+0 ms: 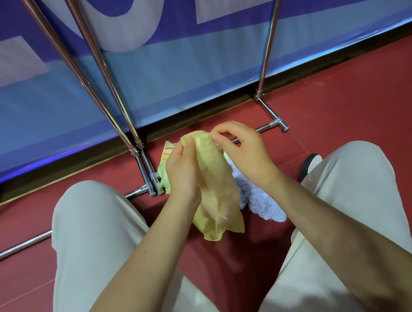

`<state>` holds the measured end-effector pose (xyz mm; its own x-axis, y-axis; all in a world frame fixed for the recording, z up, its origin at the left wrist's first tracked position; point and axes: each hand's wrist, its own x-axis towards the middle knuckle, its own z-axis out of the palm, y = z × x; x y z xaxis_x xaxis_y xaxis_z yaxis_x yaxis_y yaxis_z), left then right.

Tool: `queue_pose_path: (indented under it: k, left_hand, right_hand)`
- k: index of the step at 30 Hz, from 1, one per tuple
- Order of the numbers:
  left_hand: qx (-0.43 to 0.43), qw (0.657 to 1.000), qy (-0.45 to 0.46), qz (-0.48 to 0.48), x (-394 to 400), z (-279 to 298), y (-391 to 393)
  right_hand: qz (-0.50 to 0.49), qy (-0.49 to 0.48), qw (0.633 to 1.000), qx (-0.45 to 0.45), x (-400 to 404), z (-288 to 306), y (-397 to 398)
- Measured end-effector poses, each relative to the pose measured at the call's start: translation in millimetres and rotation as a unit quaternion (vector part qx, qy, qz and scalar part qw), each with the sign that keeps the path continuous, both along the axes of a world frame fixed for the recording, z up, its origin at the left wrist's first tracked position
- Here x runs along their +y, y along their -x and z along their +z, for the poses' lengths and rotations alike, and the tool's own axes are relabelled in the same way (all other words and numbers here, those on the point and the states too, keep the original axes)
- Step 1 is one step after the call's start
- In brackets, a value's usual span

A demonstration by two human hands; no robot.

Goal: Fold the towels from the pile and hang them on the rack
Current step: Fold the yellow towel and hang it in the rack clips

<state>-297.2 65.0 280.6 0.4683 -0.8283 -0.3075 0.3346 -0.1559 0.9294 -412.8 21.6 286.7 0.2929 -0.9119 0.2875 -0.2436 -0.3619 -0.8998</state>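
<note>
Both hands are working one yellow towel (216, 181), held up off the floor (356, 107) between the knees.

Left hand (181, 172) is gripping the towel's left side: its fingers (188, 144) are lying pressed together along the upper edge, cloth running down past the palm. Right hand (245, 149) is pinching the top edge, fingertips (216, 137) curled in and closed on the hem. The two sets of fingers are sitting near each other at the top, so the towel is hanging bunched below them, not spread flat. No clean fold line is showing yet.

Just beyond the left fingers, a striped towel (167, 153) is peeking out, mostly hidden by the hand. Below and to the outside of the right fingers, a white towel (257, 196) is lying crumpled on the floor. Together these look like the remaining pile.

The rack (119, 110) is standing just past the fingers, chrome legs rising to the top of the view. The rails aren't visible, so I can't tell whether anything is hanging up there.

Read on progress: early or mid. The yellow one is being sorted out, edges being found, fold not yet made. Still to go: fold it, hang it, then at least the striped and white ones.
</note>
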Motion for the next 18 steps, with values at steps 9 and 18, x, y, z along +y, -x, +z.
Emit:
queue_pose_path:
  k: [9,18]
  left_hand:
    - [0.033,0.993,0.029,-0.107,10.3,10.7,9.7]
    - [0.024,0.993,0.009,-0.116,10.2,3.4,16.3]
  right_hand:
    - [-0.009,-0.074,0.994,-0.079,9.7,3.6,-2.4]
    - [-0.045,-0.108,0.992,-0.057,6.3,-3.8,3.9]
